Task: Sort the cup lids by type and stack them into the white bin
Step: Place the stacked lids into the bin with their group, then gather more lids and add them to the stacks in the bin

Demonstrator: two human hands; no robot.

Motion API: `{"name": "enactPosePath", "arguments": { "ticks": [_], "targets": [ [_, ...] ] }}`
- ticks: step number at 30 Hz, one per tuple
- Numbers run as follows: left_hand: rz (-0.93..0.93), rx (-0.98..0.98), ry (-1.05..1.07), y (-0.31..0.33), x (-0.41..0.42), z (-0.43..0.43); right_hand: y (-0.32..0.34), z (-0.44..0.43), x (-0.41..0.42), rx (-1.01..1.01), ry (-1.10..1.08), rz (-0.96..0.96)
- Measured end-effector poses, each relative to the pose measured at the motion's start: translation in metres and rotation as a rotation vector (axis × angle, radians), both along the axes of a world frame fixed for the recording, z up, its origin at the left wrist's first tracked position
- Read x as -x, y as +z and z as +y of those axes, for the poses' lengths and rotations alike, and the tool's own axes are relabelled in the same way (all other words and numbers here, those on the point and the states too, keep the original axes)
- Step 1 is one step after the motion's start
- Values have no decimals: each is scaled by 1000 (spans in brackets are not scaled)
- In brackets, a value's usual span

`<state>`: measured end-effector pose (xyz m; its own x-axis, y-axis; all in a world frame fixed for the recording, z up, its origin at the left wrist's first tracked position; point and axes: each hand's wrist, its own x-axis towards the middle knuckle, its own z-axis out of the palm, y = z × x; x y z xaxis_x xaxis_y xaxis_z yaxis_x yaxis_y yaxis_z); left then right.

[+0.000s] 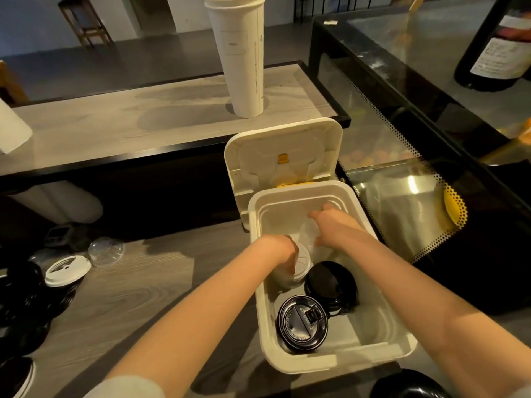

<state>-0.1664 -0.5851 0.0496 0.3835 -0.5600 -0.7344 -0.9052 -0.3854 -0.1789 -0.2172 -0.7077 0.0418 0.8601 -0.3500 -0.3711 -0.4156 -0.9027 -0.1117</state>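
White bin (304,364) at centre frame has black lids (301,323) in its lower part. Left hand (283,254) grips white lids (301,264). Right hand (333,222) grasps clear lids (307,234).

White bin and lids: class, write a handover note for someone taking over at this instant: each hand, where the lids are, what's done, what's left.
Left hand grips the white lids inside the white bin.
Right hand holds the clear lids beside them.
Done: near black stack and far black stack sit in the bin.
Left: loose white lid, clear dome lid and loose black lids on the counter.
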Motion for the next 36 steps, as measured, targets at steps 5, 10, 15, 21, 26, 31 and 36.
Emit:
{"name": "enactPosePath", "arguments": {
  "ticks": [5,10,15,21,26,31,36],
  "targets": [
    [-8,-1,1,-2,0,0,0,10,0,45,-21,-18],
    [5,-25,31,0,-1,-4,5,9,-2,25,-27,13],
    [-15,198,46,18,-2,12,11,7,4,-44,-80,-37],
    [4,804,189,50,-13,62,37,16,2,-106,-64,-292],
    [-182,984,348,67,-26,127,67,58,-5,-126,115,-505],
    [-289,931,508,65,-39,202,77,123,-19,-221,309,-469],
    [-232,916,666,42,-52,280,63,200,-37,-266,413,-405]
  ]
}}
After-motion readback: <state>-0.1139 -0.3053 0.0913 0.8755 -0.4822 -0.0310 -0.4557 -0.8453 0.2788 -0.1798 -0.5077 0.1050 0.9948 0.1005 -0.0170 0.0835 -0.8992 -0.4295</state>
